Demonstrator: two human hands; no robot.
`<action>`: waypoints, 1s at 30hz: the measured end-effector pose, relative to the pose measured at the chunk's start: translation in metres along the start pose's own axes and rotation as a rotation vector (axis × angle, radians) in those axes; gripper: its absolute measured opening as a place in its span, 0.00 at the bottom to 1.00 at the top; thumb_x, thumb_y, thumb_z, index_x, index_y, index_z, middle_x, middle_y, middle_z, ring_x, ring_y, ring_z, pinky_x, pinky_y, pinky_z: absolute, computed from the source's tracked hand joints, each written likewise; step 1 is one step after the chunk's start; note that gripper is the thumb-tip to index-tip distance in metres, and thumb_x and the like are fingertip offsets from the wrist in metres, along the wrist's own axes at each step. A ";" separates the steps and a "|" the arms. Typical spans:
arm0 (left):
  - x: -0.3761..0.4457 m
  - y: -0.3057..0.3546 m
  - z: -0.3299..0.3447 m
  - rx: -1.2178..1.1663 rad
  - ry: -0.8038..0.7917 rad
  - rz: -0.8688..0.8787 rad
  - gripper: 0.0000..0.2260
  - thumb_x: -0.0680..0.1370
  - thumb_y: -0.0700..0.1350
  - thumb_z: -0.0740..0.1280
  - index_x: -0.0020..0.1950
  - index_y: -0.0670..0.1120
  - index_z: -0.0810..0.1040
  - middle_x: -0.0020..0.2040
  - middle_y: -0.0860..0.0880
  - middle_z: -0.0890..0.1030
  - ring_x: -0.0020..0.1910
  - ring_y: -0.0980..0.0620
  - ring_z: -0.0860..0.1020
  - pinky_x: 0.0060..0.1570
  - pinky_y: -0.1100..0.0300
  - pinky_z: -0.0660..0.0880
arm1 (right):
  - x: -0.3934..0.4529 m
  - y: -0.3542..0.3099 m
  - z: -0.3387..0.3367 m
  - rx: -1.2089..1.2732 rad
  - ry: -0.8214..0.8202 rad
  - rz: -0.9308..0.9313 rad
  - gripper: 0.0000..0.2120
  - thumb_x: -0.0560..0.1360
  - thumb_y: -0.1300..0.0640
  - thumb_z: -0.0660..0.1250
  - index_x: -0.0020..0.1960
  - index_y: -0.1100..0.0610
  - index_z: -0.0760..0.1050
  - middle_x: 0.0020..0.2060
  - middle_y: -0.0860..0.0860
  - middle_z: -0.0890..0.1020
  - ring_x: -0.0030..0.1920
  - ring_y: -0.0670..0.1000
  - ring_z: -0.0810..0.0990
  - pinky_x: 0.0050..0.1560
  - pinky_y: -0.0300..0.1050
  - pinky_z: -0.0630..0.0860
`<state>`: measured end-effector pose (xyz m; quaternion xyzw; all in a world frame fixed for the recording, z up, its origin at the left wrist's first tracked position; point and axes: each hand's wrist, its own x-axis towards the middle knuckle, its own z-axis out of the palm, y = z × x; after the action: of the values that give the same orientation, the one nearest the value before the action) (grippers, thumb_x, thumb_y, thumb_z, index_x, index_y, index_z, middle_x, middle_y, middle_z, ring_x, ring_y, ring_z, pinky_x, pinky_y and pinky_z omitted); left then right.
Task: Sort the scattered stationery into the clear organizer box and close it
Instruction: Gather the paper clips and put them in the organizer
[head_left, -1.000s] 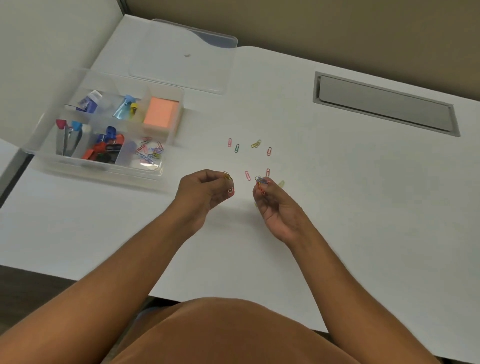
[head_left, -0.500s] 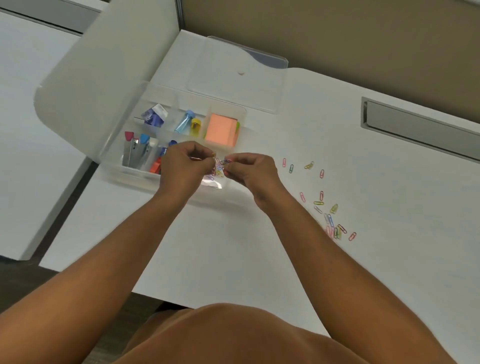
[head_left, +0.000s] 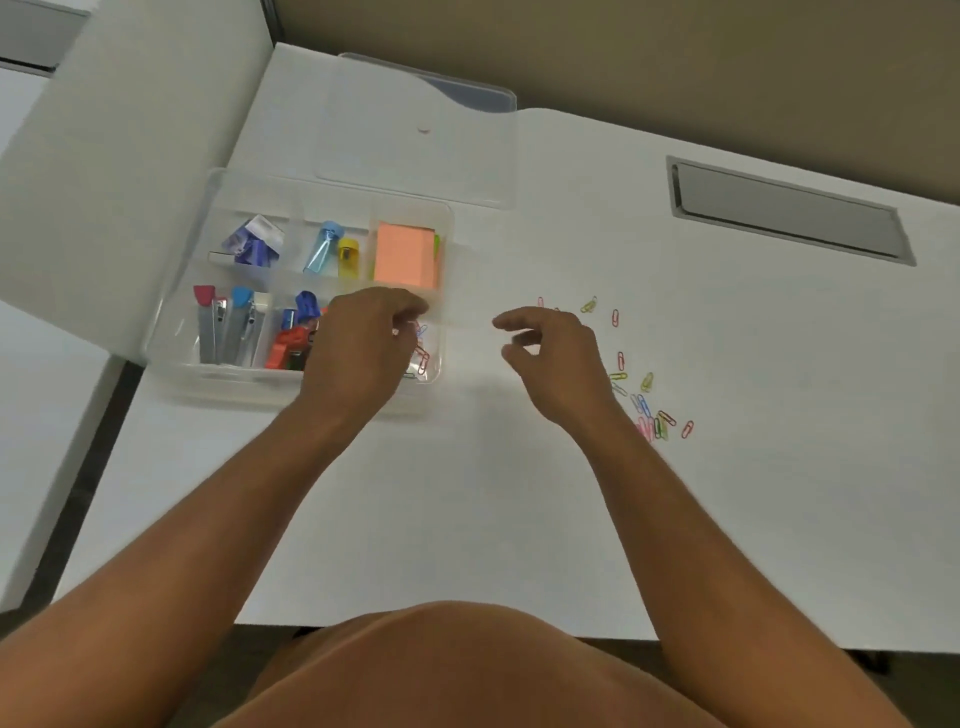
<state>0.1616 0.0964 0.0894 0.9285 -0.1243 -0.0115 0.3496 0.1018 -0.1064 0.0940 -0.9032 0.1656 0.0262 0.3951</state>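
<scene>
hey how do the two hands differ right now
The left hand hangs over the organizer box, above its paper-clip compartment; the right hand is over the bare table. The left hand's fingers are bunched downward; the right's are loosely curled, holding nothing visible. Both hover palm-down.

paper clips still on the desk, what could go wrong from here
Many loose paper clips lie spread behind the right hand; its forearm could sweep some away. The left hand hovers over the organizer box, where clips may spill into the neighbouring compartment. The lid lies apart, so closing waits.

No legible text or labels.
</scene>
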 end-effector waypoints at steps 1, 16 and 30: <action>-0.006 0.007 0.005 -0.037 -0.023 0.069 0.11 0.80 0.38 0.69 0.60 0.45 0.85 0.57 0.49 0.86 0.53 0.52 0.83 0.57 0.63 0.74 | -0.009 0.021 -0.012 -0.040 0.036 0.053 0.16 0.76 0.62 0.70 0.61 0.50 0.82 0.58 0.43 0.81 0.53 0.44 0.80 0.48 0.20 0.68; -0.041 0.042 0.160 0.292 -0.426 0.489 0.16 0.78 0.48 0.70 0.65 0.50 0.80 0.68 0.45 0.76 0.63 0.38 0.74 0.55 0.42 0.75 | -0.026 0.139 -0.026 0.062 0.233 0.377 0.15 0.74 0.67 0.70 0.60 0.57 0.80 0.61 0.55 0.71 0.54 0.50 0.78 0.51 0.22 0.64; 0.014 0.085 0.211 0.500 -0.482 0.336 0.40 0.81 0.69 0.48 0.83 0.42 0.55 0.84 0.37 0.52 0.83 0.38 0.49 0.80 0.39 0.50 | 0.076 0.186 -0.055 -0.543 -0.165 -0.190 0.31 0.80 0.44 0.58 0.82 0.48 0.57 0.82 0.55 0.54 0.81 0.63 0.50 0.78 0.65 0.53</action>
<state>0.1337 -0.1050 -0.0130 0.9224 -0.3523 -0.1415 0.0704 0.1094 -0.2850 -0.0130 -0.9822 0.0344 0.1057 0.1517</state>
